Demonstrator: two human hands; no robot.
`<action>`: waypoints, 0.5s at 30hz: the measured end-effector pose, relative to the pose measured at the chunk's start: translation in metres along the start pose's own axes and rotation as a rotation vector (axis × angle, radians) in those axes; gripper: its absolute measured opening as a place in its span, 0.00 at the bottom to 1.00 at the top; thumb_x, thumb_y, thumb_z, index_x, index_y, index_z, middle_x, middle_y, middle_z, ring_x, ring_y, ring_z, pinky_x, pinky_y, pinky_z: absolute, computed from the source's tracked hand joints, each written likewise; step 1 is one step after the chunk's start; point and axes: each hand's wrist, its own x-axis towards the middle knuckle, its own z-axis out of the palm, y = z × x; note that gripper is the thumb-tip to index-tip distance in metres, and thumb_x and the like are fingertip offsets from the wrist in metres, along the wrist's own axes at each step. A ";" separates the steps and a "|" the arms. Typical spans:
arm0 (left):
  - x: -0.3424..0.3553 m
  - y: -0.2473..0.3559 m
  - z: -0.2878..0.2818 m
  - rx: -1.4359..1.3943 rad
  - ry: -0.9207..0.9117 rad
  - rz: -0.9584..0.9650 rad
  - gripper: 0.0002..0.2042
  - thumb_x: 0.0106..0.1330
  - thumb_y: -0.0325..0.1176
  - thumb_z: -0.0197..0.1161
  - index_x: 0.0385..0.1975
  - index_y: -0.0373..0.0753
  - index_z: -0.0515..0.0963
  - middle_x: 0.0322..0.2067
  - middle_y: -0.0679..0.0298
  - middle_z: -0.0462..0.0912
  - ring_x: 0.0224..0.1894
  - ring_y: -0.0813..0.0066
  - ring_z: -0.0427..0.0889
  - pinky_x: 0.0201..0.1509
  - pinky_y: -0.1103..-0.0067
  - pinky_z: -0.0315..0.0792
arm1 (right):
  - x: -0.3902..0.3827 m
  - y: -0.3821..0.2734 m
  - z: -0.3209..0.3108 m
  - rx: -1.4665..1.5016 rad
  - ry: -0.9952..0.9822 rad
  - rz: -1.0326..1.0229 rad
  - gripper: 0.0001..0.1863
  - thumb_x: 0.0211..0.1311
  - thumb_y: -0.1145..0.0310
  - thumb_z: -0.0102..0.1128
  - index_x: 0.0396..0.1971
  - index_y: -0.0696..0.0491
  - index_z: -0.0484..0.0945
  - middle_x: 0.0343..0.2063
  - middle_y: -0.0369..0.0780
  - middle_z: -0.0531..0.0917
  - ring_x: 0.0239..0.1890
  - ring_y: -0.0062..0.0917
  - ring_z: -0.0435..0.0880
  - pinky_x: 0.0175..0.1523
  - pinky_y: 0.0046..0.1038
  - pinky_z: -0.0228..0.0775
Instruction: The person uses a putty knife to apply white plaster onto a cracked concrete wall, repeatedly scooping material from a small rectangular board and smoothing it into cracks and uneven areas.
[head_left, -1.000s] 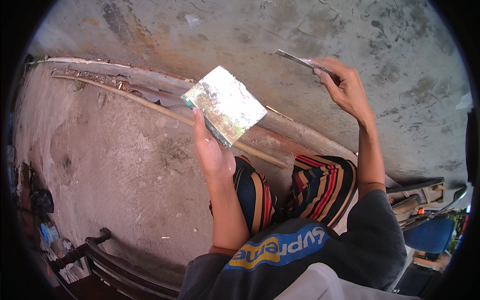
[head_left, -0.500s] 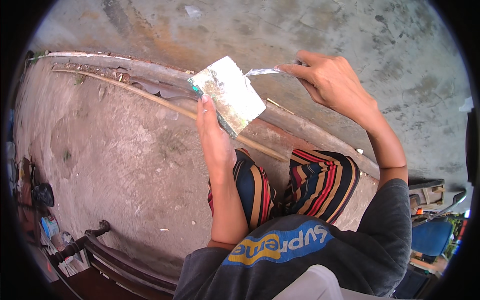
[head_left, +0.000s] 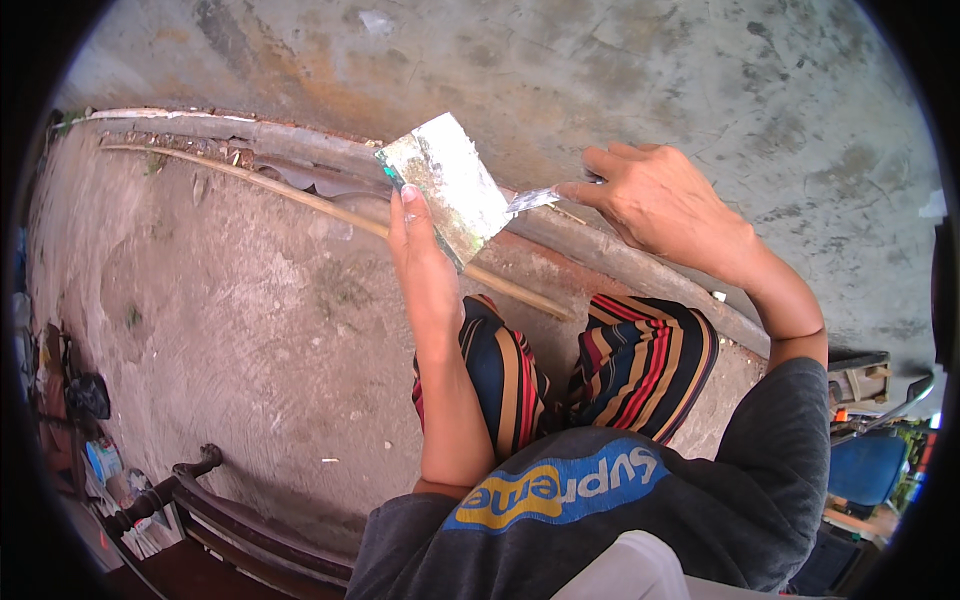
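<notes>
My left hand grips a small square board by its near left edge, with the thumb on top. White paste covers much of the board's upper face, and worn, brownish and green patches show toward its left side. In my right hand is a putty knife, pinched between thumb and fingers. Its pale-smeared blade points left and meets the board's right edge near the lower right corner. The knife's handle is mostly hidden in the fingers.
Beneath the board a long wooden pole lies along a low concrete ledge. A dark wooden bench stands at the lower left, near a black bag. At the right are a wooden crate and a blue object.
The putty knife has moved down along the board's right edge, from its upper part to the lower right corner. My right hand has lowered with it; the board has shifted slightly left.
</notes>
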 end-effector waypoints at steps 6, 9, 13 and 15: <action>0.005 -0.002 -0.010 -0.379 0.271 0.062 0.26 0.73 0.48 0.45 0.60 0.31 0.61 0.55 0.57 0.68 0.57 0.70 0.67 0.61 0.74 0.60 | -0.013 0.039 0.014 0.717 0.015 0.324 0.17 0.56 0.75 0.57 0.47 0.50 0.80 0.32 0.42 0.79 0.26 0.31 0.72 0.31 0.27 0.68; 0.002 -0.001 -0.008 -0.450 0.319 0.099 0.26 0.73 0.47 0.44 0.61 0.31 0.58 0.55 0.58 0.67 0.57 0.71 0.67 0.61 0.74 0.61 | -0.018 0.060 0.040 0.800 0.070 0.391 0.18 0.58 0.75 0.56 0.50 0.49 0.79 0.33 0.41 0.78 0.28 0.31 0.71 0.33 0.28 0.68; 0.003 -0.007 -0.015 -0.482 0.313 0.134 0.27 0.73 0.47 0.42 0.62 0.31 0.56 0.57 0.57 0.65 0.59 0.71 0.66 0.62 0.74 0.60 | 0.016 0.060 0.017 -0.131 0.091 0.138 0.22 0.58 0.77 0.55 0.54 0.47 0.76 0.35 0.38 0.75 0.31 0.29 0.72 0.36 0.27 0.71; 0.003 -0.010 -0.011 -0.533 0.309 0.141 0.26 0.74 0.47 0.41 0.62 0.31 0.56 0.57 0.57 0.65 0.58 0.71 0.65 0.62 0.74 0.59 | 0.038 0.067 0.006 -0.399 -0.046 0.092 0.22 0.61 0.74 0.55 0.57 0.45 0.74 0.47 0.36 0.76 0.39 0.27 0.74 0.46 0.27 0.71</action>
